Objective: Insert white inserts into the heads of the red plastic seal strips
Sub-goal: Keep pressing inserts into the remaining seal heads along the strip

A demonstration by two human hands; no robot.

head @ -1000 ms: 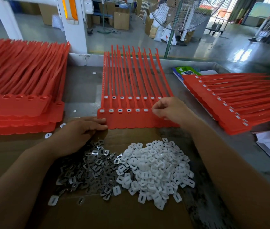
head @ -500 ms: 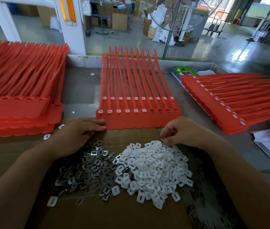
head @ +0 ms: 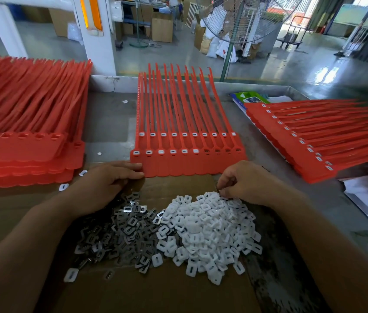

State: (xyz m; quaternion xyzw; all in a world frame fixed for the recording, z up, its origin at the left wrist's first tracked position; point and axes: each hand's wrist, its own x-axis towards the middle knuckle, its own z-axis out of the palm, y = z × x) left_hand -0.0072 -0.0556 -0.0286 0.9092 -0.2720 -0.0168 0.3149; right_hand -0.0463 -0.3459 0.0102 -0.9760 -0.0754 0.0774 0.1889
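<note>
Two hands are at work: our right hand [head: 244, 181], fingers curled, pinches at the heap of small white square plastic inserts [head: 205, 231] just beneath it. Our left hand [head: 108, 184] lies flat and relaxed, fingertips touching the joined sheet of red plastic seal strips [head: 189, 164] just ahead.

Left hand [head: 108, 184], right hand [head: 244, 180]: bare; forearms [head: 31, 233] bare up to frame edge.
</note>
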